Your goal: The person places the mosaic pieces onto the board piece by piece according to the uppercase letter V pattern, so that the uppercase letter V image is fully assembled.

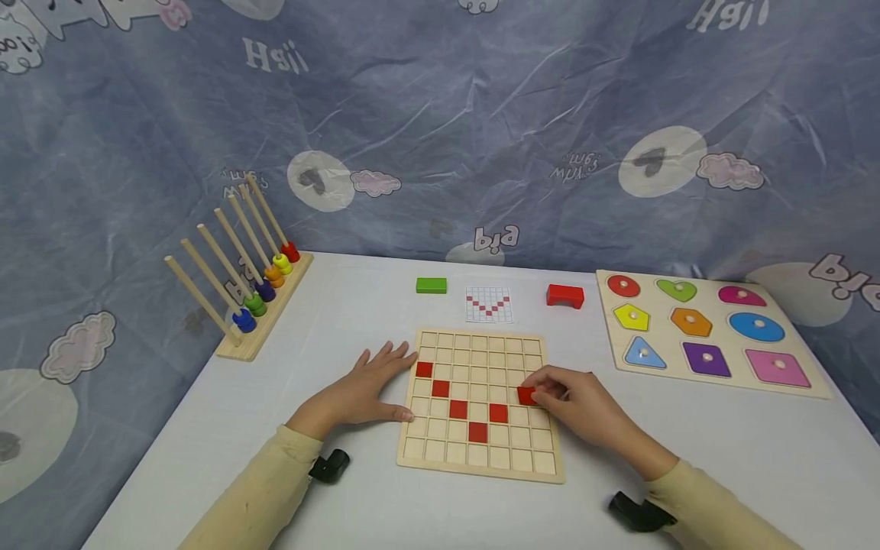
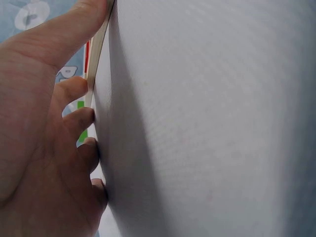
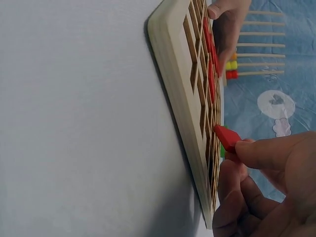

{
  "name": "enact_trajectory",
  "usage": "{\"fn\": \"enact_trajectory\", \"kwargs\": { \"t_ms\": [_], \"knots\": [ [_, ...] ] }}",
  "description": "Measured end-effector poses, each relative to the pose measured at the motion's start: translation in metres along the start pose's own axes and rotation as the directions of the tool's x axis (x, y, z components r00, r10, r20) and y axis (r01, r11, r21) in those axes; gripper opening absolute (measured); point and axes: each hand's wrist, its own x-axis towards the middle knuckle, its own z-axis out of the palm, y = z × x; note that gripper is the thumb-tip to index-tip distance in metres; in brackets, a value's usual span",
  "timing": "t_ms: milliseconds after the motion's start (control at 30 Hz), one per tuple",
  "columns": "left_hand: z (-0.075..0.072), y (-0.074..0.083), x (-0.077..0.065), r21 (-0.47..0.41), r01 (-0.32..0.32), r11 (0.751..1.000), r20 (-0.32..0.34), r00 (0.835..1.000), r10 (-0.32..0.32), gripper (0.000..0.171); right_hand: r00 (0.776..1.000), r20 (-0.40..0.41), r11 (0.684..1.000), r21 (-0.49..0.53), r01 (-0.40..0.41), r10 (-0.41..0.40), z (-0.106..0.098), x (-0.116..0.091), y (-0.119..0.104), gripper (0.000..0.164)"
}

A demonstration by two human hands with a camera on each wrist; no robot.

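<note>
A wooden grid board (image 1: pixel 481 454) lies on the white table with several red square tiles (image 1: pixel 477 432) set in its cells, running down from the left and turning up on the right. My right hand (image 1: pixel 580 401) pinches one more red tile (image 3: pixel 227 138) between thumb and fingers. In the right wrist view that tile is tilted, one corner right at the grid's surface. My left hand (image 1: pixel 364 386) rests spread at the board's left edge, its thumb and index fingertip touching the rim. Behind the board lies a small pattern card (image 1: pixel 490 305) with red squares in a V shape.
A green block (image 1: pixel 431 286) and a red arch-shaped block (image 1: pixel 565 296) flank the card. A wooden peg stand (image 1: pixel 264 317) with coloured beads is at the left. On the right lies a knobbed shape puzzle (image 1: pixel 715 336). A patterned cloth (image 1: pixel 440 137) hangs behind the table.
</note>
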Motion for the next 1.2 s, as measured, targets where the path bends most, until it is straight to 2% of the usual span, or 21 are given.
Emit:
{"fn": "enact_trajectory", "kwargs": {
  "t_ms": [333,900,1200],
  "knots": [
    [0.001,-0.002,0.001,0.008,0.006,1.0,0.004,1.0,-0.006,0.105,1.0,-0.006,0.999,-0.043,-0.03,0.03,0.007,0.003,-0.002,0.018],
    [0.0,-0.001,0.0,-0.005,-0.013,1.0,0.001,1.0,0.013,0.104,0.999,-0.015,0.996,-0.08,0.027,-0.028,0.014,0.008,-0.007,0.019],
    [0.0,-0.002,0.0,0.001,-0.012,1.0,0.0,1.0,0.012,0.105,1.0,-0.005,0.99,-0.142,-0.019,0.018,0.013,0.011,-0.011,0.019]
  ]
}}
